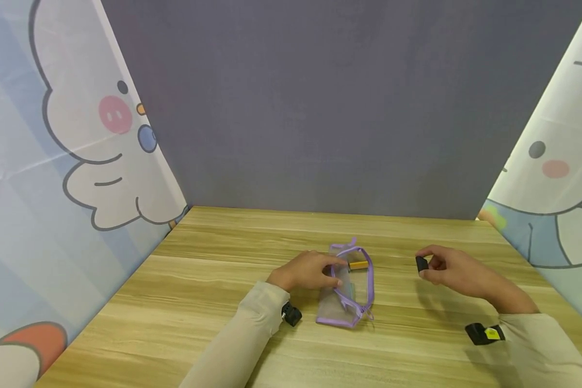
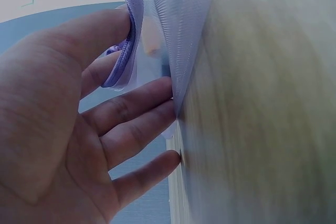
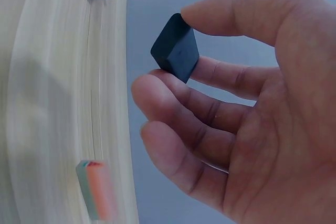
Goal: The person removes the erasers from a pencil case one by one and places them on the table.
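A see-through mesh zipper pouch (image 1: 330,308) with purple trim lies on the table, its mouth spread apart. My left hand (image 1: 310,271) pinches the purple zipper edge (image 2: 126,56) between thumb and forefinger, and its other fingers reach against the mesh. Inside the pouch are a small orange-yellow piece (image 1: 358,265) and a pale teal piece (image 1: 352,291). To the right of the pouch, my right hand (image 1: 458,271) is raised over the table. It pinches a small black block (image 3: 178,48) between thumb and fingers, the lower fingers curled loosely beneath.
The wood-grain table (image 1: 199,253) meets a dark grey panel (image 1: 320,108) at the back. Printed cartoon curtains (image 1: 24,151) hang on both sides. In the right wrist view, a small orange and green block (image 3: 97,190) sits on the table; the head view does not show it.
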Demonstrator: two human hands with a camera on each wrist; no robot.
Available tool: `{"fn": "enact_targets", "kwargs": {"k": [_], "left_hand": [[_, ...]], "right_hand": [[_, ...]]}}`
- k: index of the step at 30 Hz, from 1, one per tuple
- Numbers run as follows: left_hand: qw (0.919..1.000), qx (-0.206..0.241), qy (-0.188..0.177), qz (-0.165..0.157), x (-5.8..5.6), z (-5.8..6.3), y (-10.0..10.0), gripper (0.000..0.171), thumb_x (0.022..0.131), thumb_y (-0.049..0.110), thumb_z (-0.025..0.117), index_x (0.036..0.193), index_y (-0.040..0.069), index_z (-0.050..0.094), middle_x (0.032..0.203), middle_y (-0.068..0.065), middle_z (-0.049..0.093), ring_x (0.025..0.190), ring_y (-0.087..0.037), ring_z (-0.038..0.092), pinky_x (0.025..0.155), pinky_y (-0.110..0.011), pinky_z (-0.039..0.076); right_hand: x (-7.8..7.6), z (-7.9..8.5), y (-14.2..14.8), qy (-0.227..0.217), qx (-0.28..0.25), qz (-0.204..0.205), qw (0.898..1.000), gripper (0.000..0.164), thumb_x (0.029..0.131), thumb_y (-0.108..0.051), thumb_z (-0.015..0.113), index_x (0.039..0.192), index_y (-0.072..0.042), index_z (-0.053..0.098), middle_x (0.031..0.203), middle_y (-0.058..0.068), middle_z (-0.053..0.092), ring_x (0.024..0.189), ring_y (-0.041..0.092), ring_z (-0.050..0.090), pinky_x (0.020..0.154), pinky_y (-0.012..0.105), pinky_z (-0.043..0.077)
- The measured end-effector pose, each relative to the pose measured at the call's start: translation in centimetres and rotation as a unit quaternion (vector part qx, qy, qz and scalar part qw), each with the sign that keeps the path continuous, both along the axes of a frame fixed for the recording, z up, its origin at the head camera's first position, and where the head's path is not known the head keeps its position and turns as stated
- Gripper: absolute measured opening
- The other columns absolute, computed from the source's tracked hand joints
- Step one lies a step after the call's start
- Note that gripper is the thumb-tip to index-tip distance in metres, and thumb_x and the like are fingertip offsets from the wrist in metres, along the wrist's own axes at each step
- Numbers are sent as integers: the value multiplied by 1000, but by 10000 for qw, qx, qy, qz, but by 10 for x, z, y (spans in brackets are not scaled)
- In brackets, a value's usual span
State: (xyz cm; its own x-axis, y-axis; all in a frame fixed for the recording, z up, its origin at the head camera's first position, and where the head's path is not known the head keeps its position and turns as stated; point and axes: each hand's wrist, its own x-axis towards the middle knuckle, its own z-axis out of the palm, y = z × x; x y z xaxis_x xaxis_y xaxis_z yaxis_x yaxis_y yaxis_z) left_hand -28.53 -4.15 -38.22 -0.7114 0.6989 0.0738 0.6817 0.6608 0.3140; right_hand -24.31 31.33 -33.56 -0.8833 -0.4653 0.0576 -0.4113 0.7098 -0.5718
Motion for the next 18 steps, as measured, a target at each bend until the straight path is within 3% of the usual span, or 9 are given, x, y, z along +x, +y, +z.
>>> {"fn": "enact_targets", "kwargs": {"k": [18], "left_hand": [[10000,30,17,-36,0,1,-2,49,96,43,67,141,26,60,99,17,63,80,-3,54,76,-23,43]], "right_hand": [[-2,1,12,95,33,-210,9997,50,97,-20,65,136,7,50,87,1,61,72,9,57,61,29,47]]}}
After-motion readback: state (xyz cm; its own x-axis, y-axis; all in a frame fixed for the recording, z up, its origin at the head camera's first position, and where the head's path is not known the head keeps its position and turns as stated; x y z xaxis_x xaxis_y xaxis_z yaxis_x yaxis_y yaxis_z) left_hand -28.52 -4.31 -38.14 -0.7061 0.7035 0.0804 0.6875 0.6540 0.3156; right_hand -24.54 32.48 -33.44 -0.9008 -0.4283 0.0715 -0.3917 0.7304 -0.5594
